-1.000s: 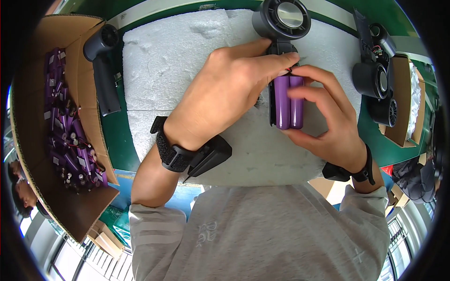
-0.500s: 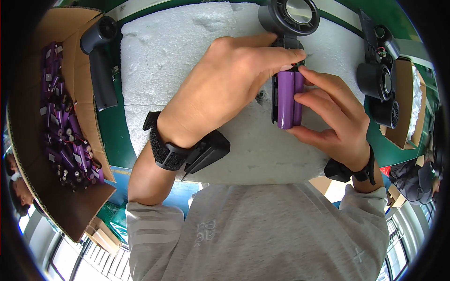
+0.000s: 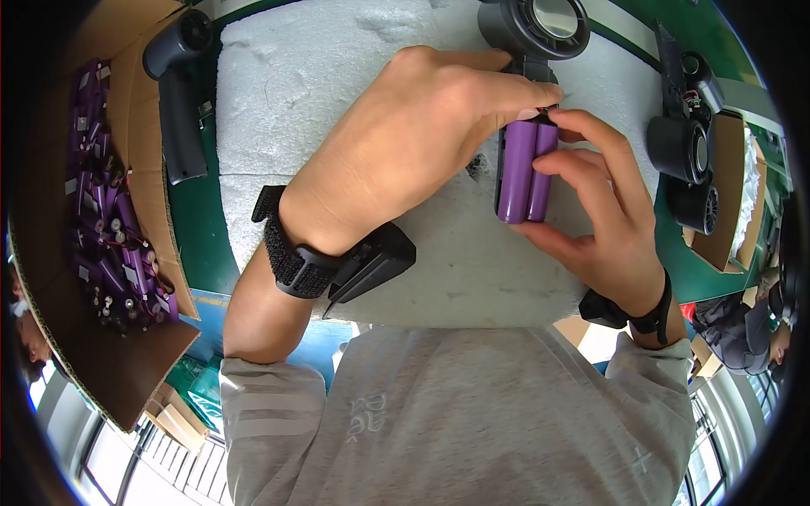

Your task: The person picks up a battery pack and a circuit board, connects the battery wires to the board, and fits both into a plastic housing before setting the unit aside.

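Our right hand (image 3: pixel 603 219) has its grip closed around a purple twin-cell battery pack (image 3: pixel 525 171), thumb below and fingers curled over its side. Our left hand (image 3: pixel 413 143) pinches the pack's top end, hiding the wires there. The pack sits over a white foam sheet (image 3: pixel 304 84) on the green table (image 3: pixel 196 228). A dark handheld fan body (image 3: pixel 536 21) is partly hidden behind our fingers. A cardboard box (image 3: pixel 59 337) of purple packs lies left, cut off at the rim.
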Available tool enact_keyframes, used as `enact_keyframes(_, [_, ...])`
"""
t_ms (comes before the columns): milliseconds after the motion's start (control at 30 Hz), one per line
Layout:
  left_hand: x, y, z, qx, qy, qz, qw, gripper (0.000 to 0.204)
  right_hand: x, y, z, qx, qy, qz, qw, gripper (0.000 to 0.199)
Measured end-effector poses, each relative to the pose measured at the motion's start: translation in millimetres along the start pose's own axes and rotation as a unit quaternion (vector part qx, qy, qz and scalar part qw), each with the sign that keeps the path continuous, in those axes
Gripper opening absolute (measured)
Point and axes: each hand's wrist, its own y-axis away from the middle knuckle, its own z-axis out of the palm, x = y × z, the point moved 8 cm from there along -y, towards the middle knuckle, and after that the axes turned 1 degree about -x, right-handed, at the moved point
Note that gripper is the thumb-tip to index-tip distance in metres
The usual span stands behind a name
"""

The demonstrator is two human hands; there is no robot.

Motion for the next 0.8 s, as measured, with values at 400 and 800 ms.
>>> enact_keyframes(400, [-2,2,1,0.018,0.001,0.011,1.0,0.028,-5,0,-2,-0.02,0.031,-0.062,0.997,0.054])
enact_keyframes(800, [-4,6,2,0.025,-0.014,0.005,1.0,0.027,-3,1,1,-0.045,0.002,-0.049,0.998,0.055])
